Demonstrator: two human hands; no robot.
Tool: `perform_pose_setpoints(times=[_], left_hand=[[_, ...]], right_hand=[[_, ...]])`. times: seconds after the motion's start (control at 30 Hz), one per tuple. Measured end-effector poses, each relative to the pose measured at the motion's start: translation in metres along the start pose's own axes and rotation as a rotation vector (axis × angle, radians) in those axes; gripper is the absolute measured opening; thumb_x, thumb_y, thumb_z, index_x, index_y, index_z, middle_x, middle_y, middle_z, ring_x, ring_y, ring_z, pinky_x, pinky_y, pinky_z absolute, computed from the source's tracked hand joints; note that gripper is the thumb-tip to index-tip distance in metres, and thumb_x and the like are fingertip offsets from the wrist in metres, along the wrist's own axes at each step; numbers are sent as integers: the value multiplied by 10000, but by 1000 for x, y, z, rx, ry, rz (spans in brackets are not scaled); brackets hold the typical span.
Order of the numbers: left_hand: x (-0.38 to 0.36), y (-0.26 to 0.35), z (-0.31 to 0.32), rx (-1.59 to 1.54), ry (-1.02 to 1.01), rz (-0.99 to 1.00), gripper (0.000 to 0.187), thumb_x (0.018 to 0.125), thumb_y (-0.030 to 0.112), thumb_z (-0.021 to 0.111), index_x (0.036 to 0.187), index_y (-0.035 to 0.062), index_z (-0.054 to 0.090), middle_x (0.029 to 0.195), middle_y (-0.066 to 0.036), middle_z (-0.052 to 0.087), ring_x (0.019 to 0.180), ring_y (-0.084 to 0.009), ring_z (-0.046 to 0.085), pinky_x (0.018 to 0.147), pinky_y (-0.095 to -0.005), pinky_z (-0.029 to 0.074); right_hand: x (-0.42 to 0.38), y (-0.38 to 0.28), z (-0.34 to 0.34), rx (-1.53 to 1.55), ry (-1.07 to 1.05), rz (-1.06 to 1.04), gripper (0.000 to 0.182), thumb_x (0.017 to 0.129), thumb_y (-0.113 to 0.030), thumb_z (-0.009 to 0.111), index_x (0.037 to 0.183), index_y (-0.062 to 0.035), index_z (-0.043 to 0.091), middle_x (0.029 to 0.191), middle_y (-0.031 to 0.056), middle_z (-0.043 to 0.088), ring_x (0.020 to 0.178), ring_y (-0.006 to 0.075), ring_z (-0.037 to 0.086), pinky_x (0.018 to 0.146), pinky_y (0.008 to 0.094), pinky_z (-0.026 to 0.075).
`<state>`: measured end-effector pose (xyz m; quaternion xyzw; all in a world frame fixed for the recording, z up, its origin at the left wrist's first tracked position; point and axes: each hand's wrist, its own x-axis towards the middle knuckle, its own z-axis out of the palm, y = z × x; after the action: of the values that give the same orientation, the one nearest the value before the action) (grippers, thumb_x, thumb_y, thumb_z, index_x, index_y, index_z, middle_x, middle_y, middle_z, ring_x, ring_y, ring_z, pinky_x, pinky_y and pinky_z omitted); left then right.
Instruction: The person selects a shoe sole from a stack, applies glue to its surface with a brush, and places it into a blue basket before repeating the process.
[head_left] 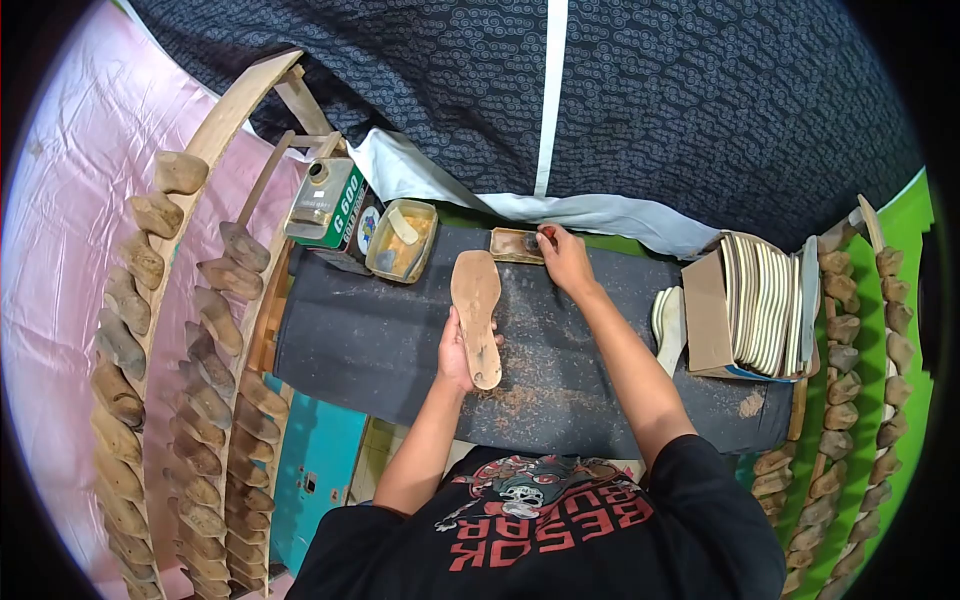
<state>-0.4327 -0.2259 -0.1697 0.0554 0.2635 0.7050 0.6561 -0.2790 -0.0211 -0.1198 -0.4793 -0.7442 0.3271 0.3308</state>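
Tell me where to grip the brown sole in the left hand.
Grip the sole by its broad far end, probably from the right: that end projects uncovered, while the left hand holds the narrower near part from the left.

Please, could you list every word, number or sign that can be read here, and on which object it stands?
"G 600": on the green side of the metal can.
"GOLD": below it, same can; the word following is too blurred.
Round emblem on the can: too small to read.
Red lettering on the black T-shirt: large, but folded and skewed; I cannot read it surely.
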Motion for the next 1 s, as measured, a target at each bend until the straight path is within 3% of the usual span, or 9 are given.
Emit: perform_pose_setpoints(times=[0.17, 0.23, 0.27, 0.33, 0.5, 0.77, 0.9, 1.0], left_hand=[[2, 6, 2, 48, -28, -3, 521, 1082, 488, 321, 1314, 107, 590, 1011, -87, 668, 864, -218, 640, 761, -404, 572], [7, 7, 9, 12, -3, 9, 516, 1083, 482, 320, 1309, 107, 592, 991, -92, 670, 867, -220, 641, 760, -405, 570], [10, 7, 12, 13, -8, 3, 516, 1083, 482, 320, 1309, 107, 592, 991, -92, 670, 867, -220, 641, 760, -405, 570], [16, 6, 18, 6, 2, -10, 513, 1082, 480, 320, 1301, 106, 595, 986, -95, 675, 878, -220, 641, 750, -403, 569], [36, 3, 30, 65, -119, -52, 519, 1077, 499, 346, 1293, 100, 597, 986, -100, 682, 826, -220, 652, 733, -386, 570], [64, -7, 61, 176, -139, -93, 531, 1073, 527, 366, 1270, 95, 604, 975, -82, 697, 836, -207, 686, 734, -336, 572], [70, -13, 78, 209, -149, -48, 512, 1080, 504, 365, 1271, 92, 603, 985, -75, 700, 846, -182, 680, 755, -315, 564], [68, -17, 84, 178, -192, -57, 498, 1084, 486, 368, 1274, 90, 601, 987, -72, 700, 848, -178, 678, 770, -316, 560]], right_hand=[[-2, 10, 7, 21, 29, -9, 249, 963, -201, 644, 1083, 16, 668, 918, 236, 716, 795, 367, 704, 737, 435, 533], [1, 18, 6, 90, 70, 48, 242, 979, -204, 643, 1074, 17, 675, 905, 192, 739, 781, 290, 725, 719, 387, 555], [3, 22, 5, 87, 77, 51, 242, 979, -204, 643, 1074, 17, 675, 905, 192, 739, 781, 290, 725, 719, 387, 555], [5, 25, -3, 552, 106, 270, 255, 1006, -221, 633, 1077, 23, 650, 908, 158, 734, 781, 218, 726, 704, 326, 576], [-12, 11, -41, 836, 198, 354, 295, 1018, -248, 635, 1082, 34, 574, 909, 177, 697, 731, 219, 715, 657, 305, 597], [-71, -50, -72, 796, 276, 91, 233, 1058, -242, 561, 1038, -9, 557, 776, 119, 648, 640, 176, 670, 581, 293, 554], [-84, -70, -72, 667, 288, -69, 149, 1022, -148, 626, 1026, -1, 597, 771, 62, 656, 665, 111, 651, 597, 257, 544], [-85, -82, -75, 459, 326, -178, 169, 930, -148, 754, 992, -9, 680, 723, 33, 670, 649, 90, 648, 577, 241, 512]])
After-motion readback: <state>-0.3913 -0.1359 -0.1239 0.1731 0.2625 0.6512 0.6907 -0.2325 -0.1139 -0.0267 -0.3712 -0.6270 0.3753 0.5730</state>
